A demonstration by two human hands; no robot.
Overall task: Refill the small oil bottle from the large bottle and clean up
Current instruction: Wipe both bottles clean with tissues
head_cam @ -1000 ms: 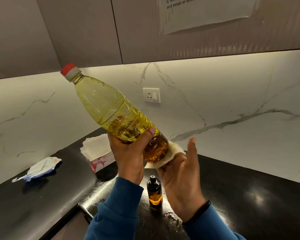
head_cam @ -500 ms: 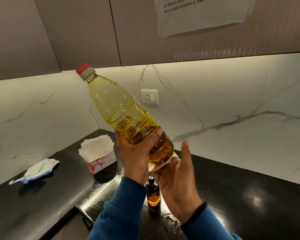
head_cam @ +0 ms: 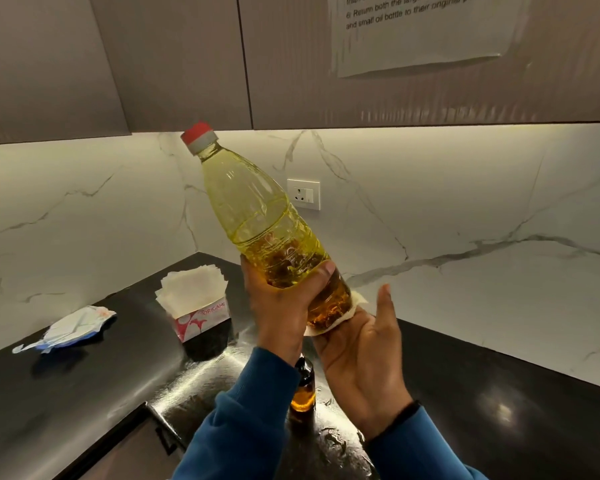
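Above the black countertop [head_cam: 66, 393] the person holds the large oil bottle [head_cam: 257, 216] in the air, in front of the marble wall. Its long axis is tilted: the red cap [head_cam: 198, 135] points up and to the left, and the base points down to the right. The cap is on. Yellow oil fills most of the bottle.

On the tissue box [head_cam: 201, 318], which stands on the counter to the left of the hands, I can read "ORIGAMI" in red letters. A paper sheet [head_cam: 419, 32] is taped on the cabinet above; part of the text says "Return both the large" and "and small oil bottle to their original". The rest is cut off or too blurred.

The left hand [head_cam: 281, 306] grips the lower body of the bottle, with the thumb curled across its front. The right hand [head_cam: 364, 355] is under the base with the palm up and presses a white tissue [head_cam: 355, 303] against it; the thumb stands straight upward, free.

The small oil bottle [head_cam: 303, 389], amber with a black top, stands upright on the counter between the two blue sleeves. A crumpled wrapper [head_cam: 71, 329] lies far left.
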